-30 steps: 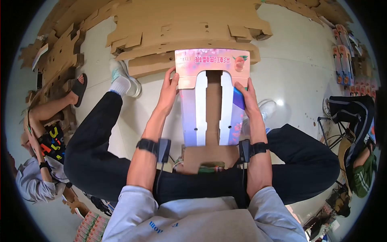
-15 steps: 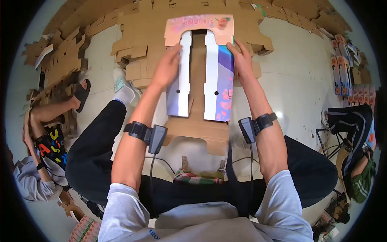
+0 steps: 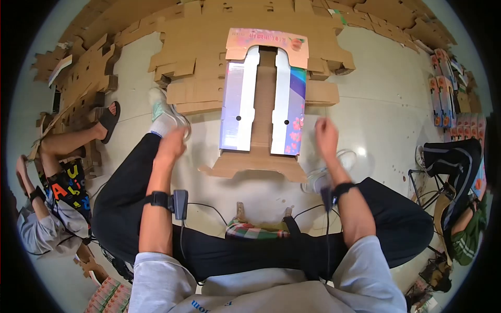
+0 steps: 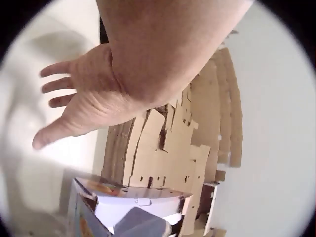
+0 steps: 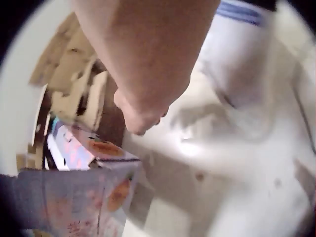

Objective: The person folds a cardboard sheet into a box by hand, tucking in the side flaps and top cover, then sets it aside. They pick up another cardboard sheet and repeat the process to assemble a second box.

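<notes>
A printed fruit carton [image 3: 289,122] in purple, white and pink lies in front of me, its brown inside showing through the middle slot and a brown flap [image 3: 255,166] spread toward me. My left hand [image 3: 172,145] is off to its left, apart from it and holding nothing. Straight, spread fingers [image 4: 58,85] show in the left wrist view, with the carton [image 4: 143,202] below them. On the carton's other side, my right hand [image 3: 327,136] hangs blurred and holds nothing. Its fingers look loosely curled in the right wrist view, near the carton [image 5: 74,197].
Flat brown cardboard sheets [image 3: 209,31] are stacked beyond the carton. My shoes [image 3: 163,104] rest on the pale floor on either side. Printed cartons [image 3: 442,96] stand at the far right. A seated person [image 3: 55,219] is at the left, another at the right.
Both hands held the carton's sides and moved it forward, away from my body. Now they have let go and drawn back to either side, and the carton lies near the cardboard stack.
</notes>
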### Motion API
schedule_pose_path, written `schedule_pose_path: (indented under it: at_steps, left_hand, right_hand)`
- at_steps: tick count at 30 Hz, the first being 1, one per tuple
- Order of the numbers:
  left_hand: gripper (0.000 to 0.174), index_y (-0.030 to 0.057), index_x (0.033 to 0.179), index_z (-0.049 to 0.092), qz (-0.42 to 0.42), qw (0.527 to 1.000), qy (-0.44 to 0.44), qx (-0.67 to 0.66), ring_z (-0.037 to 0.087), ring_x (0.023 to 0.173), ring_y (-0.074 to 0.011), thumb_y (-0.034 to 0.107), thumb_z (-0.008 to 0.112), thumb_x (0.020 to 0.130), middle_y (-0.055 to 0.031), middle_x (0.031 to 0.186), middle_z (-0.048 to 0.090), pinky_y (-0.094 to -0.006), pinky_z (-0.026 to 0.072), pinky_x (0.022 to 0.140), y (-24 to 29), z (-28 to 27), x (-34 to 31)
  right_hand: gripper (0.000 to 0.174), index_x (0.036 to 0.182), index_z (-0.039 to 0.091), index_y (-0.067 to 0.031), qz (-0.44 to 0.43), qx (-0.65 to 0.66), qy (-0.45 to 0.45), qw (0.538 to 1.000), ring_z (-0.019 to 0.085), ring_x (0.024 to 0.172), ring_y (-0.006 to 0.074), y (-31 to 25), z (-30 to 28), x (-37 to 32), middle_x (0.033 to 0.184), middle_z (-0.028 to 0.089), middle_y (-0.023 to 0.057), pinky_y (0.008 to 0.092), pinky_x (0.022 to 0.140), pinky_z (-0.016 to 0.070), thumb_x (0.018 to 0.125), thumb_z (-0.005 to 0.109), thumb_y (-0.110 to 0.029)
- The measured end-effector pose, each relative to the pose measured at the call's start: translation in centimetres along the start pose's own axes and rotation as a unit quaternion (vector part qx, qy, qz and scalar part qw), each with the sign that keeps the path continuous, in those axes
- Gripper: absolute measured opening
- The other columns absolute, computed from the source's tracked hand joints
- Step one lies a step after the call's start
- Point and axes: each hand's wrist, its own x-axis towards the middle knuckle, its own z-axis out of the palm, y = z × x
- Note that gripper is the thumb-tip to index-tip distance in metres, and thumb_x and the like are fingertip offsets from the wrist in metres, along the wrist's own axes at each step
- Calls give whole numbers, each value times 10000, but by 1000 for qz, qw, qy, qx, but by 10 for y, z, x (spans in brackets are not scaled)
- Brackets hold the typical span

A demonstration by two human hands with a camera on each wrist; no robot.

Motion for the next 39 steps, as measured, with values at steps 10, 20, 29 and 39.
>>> schedule_pose_path:
  at_steps: [10, 20, 29, 39]
  left_hand:
    - [598, 53, 1529, 395, 55, 879, 137, -453, 508, 1462, -363, 281, 671, 1050, -213, 1551, 521, -465, 449, 1160, 117, 23, -44]
    - [598, 25, 1611, 416, 33, 878, 332, -342, 668, 1188, -309, 181, 609, 1067, -189, 1437, 577, -415, 543, 1006, 170, 18, -1]
    - [324, 11, 1329, 659, -73, 804, 301, -508, 640, 877, -129, 250, 592, 1121, -67, 1023, 710, -306, 529, 808, 168, 28, 35]
    - [428, 76, 1506, 592, -33, 814, 359, -455, 632, 1271, -275, 258, 577, 1119, -167, 1377, 646, -382, 491, 1076, 178, 16, 33]
  right_hand:
    - [700, 1509, 480, 37, -80, 138, 14, 987, 652, 1179, 381, -73, 14, -120, 1238, 654, 226, 449, 1065, 509, 898, 759, -160]
    - [677, 1652, 357, -19, 144, 439, -60, 885, 470, 1505, 298, -94, -3, -99, 1618, 493, 209, 418, 1241, 357, 1117, 538, -393]
    - [681, 1684, 297, -39, 126, 359, -90, 920, 423, 1533, 298, -110, 12, -95, 1678, 421, 183, 392, 1262, 311, 1138, 500, -391]
    - [673, 1689, 312, -88, 98, 325, -73, 938, 462, 1515, 316, -108, 19, -97, 1641, 471, 213, 416, 1234, 366, 1118, 565, -340]
